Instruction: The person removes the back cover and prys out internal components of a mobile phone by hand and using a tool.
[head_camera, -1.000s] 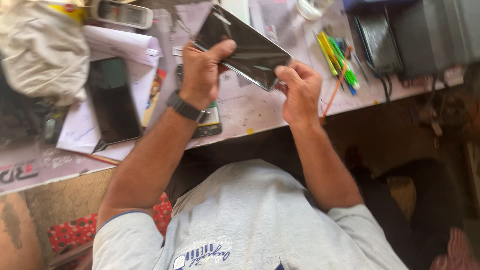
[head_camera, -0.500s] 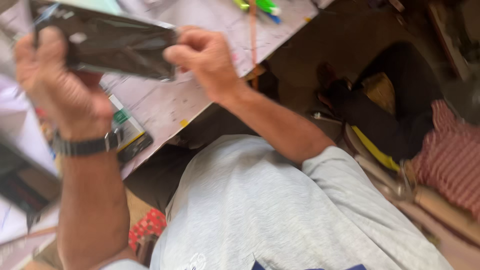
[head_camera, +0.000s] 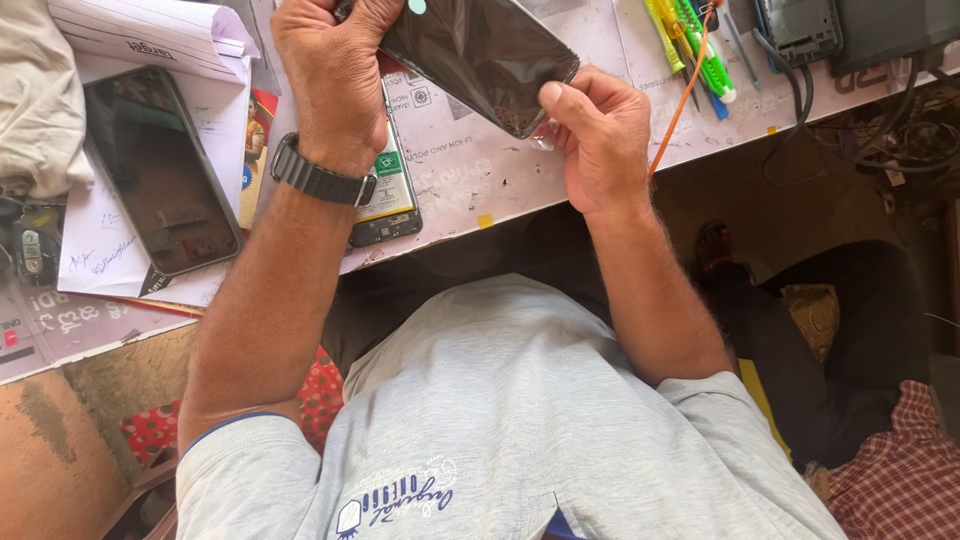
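Dark phone screen panel (head_camera: 480, 55) up in the air over the bench mat (head_camera: 500, 180), both hands on it. Left hand (head_camera: 335, 75) clamped round its far end, fist tight; right hand (head_camera: 600, 135) pinching the near corner, thumb on the glass edge. Hands apart, panel bridging them.

Risks, as I read it: the panel is thin & held only at the ends, so a twist between the two grips could crack it. If the corner pinch slips, it drops onto the mat or off the bench edge.

Outward from the panel: just below it, under the left wrist, an opened phone (head_camera: 385, 195) w/ a green-and-white label on its battery. Further left of the panel, a 2nd black phone (head_camera: 160, 170) lying on white paper (head_camera: 100, 240) w/ blue handwriting. Right of the panel, green & yellow tools (head_camera: 690, 40) & an orange wire (head_camera: 680, 110). A red-yellow printed packet (head_camera: 255, 160) peeks out between the paper & the wrist.
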